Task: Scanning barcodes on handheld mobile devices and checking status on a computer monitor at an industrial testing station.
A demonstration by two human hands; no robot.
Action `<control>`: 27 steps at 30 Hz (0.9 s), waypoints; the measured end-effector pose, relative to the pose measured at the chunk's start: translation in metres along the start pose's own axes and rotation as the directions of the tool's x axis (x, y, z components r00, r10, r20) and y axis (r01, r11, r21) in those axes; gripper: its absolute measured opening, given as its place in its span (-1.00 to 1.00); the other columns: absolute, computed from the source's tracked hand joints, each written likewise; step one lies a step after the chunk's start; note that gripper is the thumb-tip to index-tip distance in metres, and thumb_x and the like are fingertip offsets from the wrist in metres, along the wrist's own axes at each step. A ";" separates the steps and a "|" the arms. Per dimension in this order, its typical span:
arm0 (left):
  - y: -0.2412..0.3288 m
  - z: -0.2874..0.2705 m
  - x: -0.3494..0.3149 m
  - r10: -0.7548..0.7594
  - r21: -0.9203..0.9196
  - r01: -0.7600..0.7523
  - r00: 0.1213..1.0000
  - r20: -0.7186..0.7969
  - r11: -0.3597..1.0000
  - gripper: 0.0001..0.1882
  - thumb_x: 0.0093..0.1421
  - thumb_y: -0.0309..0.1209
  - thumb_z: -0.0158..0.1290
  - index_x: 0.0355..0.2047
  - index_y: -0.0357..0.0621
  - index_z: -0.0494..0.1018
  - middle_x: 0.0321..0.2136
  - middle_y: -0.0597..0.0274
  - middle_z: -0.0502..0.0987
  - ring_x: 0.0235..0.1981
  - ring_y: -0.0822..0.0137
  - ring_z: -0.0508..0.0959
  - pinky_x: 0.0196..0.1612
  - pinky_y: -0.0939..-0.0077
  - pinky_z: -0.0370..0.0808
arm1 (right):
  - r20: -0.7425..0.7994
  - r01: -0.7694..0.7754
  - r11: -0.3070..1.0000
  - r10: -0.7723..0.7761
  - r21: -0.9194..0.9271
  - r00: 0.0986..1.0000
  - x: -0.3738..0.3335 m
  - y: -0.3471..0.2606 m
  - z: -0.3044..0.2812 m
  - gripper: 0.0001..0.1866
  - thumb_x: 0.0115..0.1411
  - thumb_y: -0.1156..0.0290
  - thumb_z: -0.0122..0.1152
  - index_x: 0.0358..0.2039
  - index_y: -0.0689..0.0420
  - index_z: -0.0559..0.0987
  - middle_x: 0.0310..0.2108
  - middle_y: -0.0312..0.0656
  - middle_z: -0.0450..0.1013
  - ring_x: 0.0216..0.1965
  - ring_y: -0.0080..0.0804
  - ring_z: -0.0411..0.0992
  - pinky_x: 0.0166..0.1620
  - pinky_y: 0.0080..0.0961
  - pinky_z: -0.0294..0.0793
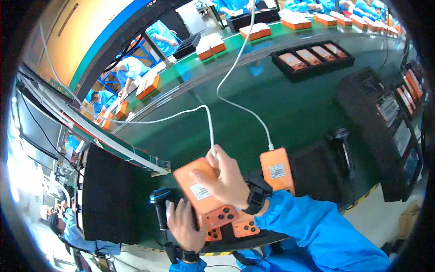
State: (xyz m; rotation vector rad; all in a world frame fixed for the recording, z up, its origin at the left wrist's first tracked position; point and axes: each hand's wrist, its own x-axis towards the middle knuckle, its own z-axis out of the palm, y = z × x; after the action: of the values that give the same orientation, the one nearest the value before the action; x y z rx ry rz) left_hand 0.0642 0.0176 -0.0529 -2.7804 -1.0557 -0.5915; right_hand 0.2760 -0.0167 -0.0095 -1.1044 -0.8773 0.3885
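Observation:
My right hand grips an orange phone, back facing up, a white label on it and the camera lenses at its lower end. The thumb lies across the back, and a white cable runs to the fingers at its upper edge. My left hand has its fingers stretched out beside the phone's lower left, close to a black handheld scanner. More orange phones lie partly hidden below. To the right, another labelled orange phone has a white cable plugged into its top end.
A black tray of phones sits at the back right on the green bench. A black rack and a second handheld scanner stand at the right. Orange boxes line the far belt, with people in blue behind.

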 end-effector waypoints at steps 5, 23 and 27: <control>0.020 0.025 -0.022 0.103 -0.058 -0.093 0.977 0.189 0.994 -0.42 -0.03 -0.22 0.16 0.04 -0.07 0.38 -0.02 -0.01 0.41 0.03 -0.14 0.38 0.12 0.01 0.25 | 0.148 0.024 0.995 -0.038 0.096 0.988 -0.022 -0.043 0.006 -0.54 0.08 0.22 0.36 -0.45 0.11 0.20 -0.60 -0.36 0.05 -0.56 -0.60 -0.01 -0.52 -0.56 0.04; 0.030 -0.005 0.005 -0.102 -0.460 0.152 0.986 0.131 0.875 -0.19 -0.17 -0.19 0.31 0.12 -0.10 0.26 -0.02 -0.16 0.35 -0.04 -0.14 0.42 0.01 0.11 0.40 | 0.155 0.034 0.997 -0.023 -0.068 0.988 -0.038 -0.044 -0.050 -0.54 0.07 0.28 0.39 -0.48 0.05 0.18 -0.56 -0.40 0.04 -0.52 -0.66 -0.01 -0.50 -0.61 0.05; 0.036 -0.010 0.015 -0.083 -0.518 0.109 0.994 0.073 0.849 -0.19 -0.20 -0.29 0.29 0.13 -0.10 0.26 -0.02 -0.15 0.36 -0.02 -0.09 0.40 0.01 0.11 0.39 | 0.132 0.042 0.996 -0.032 -0.075 0.991 -0.033 -0.045 -0.057 -0.54 0.09 0.33 0.38 -0.47 0.03 0.16 -0.54 -0.45 0.04 -0.51 -0.71 0.00 -0.50 -0.66 0.03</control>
State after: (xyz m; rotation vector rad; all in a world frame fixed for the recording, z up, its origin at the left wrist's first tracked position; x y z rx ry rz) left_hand 0.0949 -0.0025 -0.0369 -3.2242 -1.2009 -0.9583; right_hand 0.2935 -0.0934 0.0073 -1.1415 -1.0348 0.4025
